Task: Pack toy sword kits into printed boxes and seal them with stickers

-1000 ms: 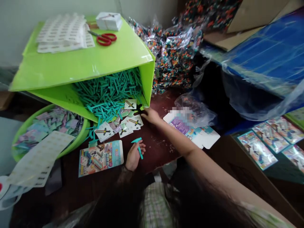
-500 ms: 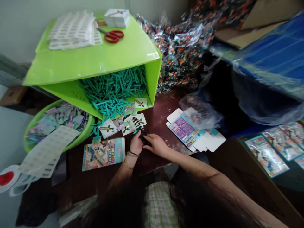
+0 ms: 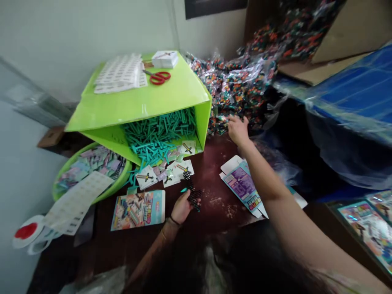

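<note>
Dark reddish-brown surface [image 3: 214, 163], scuffed pale at centre. Plain off-white wall [image 3: 92, 32] from 10 to 12 o'clock, vertical corner seam near 12. Dark-framed panel [image 3: 214, 6] at the top edge, 12 o'clock. Brown cardboard sheet [image 3: 352, 28] leaning at 1 to 2 o'clock. Blue plastic-wrapped slab [image 3: 361, 90] at 2 to 3 o'clock. Pale grey panel [image 3: 18, 171] at 9 o'clock. Light soft, diffuse, no hard shadows.

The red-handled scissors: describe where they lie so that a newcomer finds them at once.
Find the tipped lime-green box spilling teal sticks. On its flat top, the red-handled scissors lie between the white label sheets and a small white card stack. They are the only red thing on that surface.
</note>
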Action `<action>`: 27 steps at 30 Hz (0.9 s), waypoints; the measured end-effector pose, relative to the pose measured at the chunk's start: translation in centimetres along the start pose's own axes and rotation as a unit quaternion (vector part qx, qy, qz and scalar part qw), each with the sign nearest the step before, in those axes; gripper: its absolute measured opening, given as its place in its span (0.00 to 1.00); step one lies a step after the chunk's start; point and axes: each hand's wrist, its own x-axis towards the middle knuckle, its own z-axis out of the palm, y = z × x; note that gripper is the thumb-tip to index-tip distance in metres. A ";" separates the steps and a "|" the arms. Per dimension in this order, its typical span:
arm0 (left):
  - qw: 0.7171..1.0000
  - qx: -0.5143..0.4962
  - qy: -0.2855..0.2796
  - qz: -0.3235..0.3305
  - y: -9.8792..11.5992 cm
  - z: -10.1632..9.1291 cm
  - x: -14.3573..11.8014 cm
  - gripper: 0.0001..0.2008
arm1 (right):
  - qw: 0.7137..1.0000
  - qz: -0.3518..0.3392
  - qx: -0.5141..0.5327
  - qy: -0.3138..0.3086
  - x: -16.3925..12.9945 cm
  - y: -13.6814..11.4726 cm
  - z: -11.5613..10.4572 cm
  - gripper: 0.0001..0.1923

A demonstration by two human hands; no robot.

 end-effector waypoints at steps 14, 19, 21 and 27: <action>0.997 -0.036 0.015 0.066 -2.8 0.0 -0.1 0.10 | 0.923 0.220 0.308 -0.067 -26.5 -15.9 5.6 0.19; 0.998 0.024 -0.059 0.029 -4.5 -0.5 -2.7 0.10 | 0.842 0.316 0.417 -0.129 -25.7 -16.3 5.3 0.26; 0.995 0.054 -0.087 0.017 -5.0 -1.0 -3.4 0.12 | 0.816 0.322 0.456 -0.150 -25.4 -16.5 5.4 0.27; 0.992 0.083 0.008 0.100 -4.8 -4.0 -4.1 0.14 | 0.713 0.370 0.569 -0.176 -25.2 -14.2 5.8 0.28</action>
